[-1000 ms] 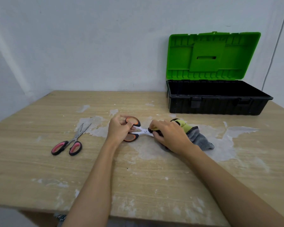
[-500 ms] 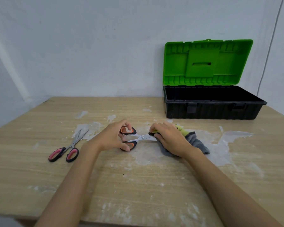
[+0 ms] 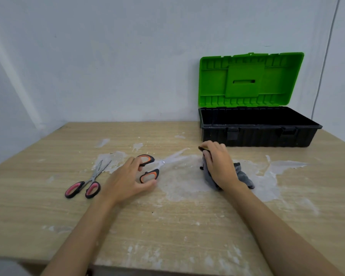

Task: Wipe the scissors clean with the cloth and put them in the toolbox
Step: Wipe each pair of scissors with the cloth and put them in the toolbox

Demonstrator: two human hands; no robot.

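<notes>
The orange scissors [image 3: 150,168] lie at desk centre, blades now bare: the cloth [image 3: 238,174] has slid off toward 3 o'clock, so that wipe looks finished. The left hand [image 3: 127,181] pinches their rubbery loops; the right hand [image 3: 217,166] clamps the limp grey cloth. Pink scissors [image 3: 84,185] wait at 9 o'clock; the ribbed plastic toolbox [image 3: 259,126] gapes at 1.

**Bench surface and contents**

Wooden bench [image 3: 167,226], pale grain, blotched with whitish dried residue around the centre. Lying on it: pink-handled scissors [image 3: 86,182] at left, blades shut; orange-handled scissors [image 3: 150,168] mid-bench, blades open over the residue; grey cloth [image 3: 241,174] to their right, apart from the blades; black toolbox [image 3: 257,134] at the back right, green lid up.
</notes>
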